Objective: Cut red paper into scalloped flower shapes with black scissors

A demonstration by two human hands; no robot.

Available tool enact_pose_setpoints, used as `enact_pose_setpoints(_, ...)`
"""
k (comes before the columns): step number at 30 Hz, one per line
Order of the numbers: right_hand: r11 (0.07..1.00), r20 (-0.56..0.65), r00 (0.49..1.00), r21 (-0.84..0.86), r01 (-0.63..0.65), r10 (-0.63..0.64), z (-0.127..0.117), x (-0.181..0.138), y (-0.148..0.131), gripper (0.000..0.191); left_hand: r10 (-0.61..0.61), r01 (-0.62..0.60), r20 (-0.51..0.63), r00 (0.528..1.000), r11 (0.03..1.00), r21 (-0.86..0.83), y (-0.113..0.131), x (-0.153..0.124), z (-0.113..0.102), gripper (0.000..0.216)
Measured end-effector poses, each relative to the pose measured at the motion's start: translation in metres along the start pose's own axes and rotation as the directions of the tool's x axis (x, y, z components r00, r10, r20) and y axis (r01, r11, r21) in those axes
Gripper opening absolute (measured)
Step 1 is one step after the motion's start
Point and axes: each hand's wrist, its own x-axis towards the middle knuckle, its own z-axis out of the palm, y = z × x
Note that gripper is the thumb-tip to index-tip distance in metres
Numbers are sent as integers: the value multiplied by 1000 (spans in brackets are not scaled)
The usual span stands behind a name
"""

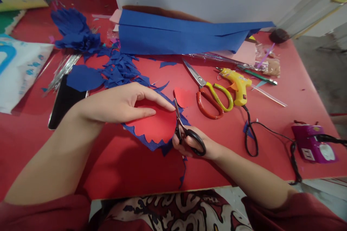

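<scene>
My left hand [119, 103] pinches a red petal-shaped paper template [155, 125] laid over blue paper [151, 144], held just above the red table [124, 166]. My right hand [193, 145] grips black-handled scissors [181, 126], whose blades point up along the right edge of the red shape, at my left fingertips. A blue trimmed strip hangs down below the scissors. A small red heart-like cutout [183, 96] lies just behind the blades.
Orange-and-yellow scissors [210, 92] and a yellow glue gun [237, 83] with black cord lie to the right, near a purple power strip [311, 144]. Folded blue paper [176, 34], blue scraps [119, 68], a blue paper flower [73, 30] and a black phone [63, 102] sit behind and left.
</scene>
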Motion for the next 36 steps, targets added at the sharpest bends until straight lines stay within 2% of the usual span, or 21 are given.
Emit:
enact_pose_setpoints(16, 999, -35, 999, 35, 14, -13, 1, -1, 3, 46, 5, -5, -5, 1000, 1000, 5, 1, 1, 0, 38)
enact_pose_setpoints(24, 999, -65, 997, 32, -27, 29, 3, 0, 0, 50, 9, -9, 2, 1000, 1000, 4, -1, 0, 0, 39)
enact_pose_setpoints(31, 1000, -27, 1000, 6, -5, 5, 2, 0, 1, 50, 78, -78, -11, 997, 997, -21, -2, 2, 2, 37)
enact_pose_setpoints(36, 1000, 8, 1000, 22, 17, -17, 1, -1, 2, 48, 76, -76, -3, 997, 997, -26, -1, 2, 1, 36)
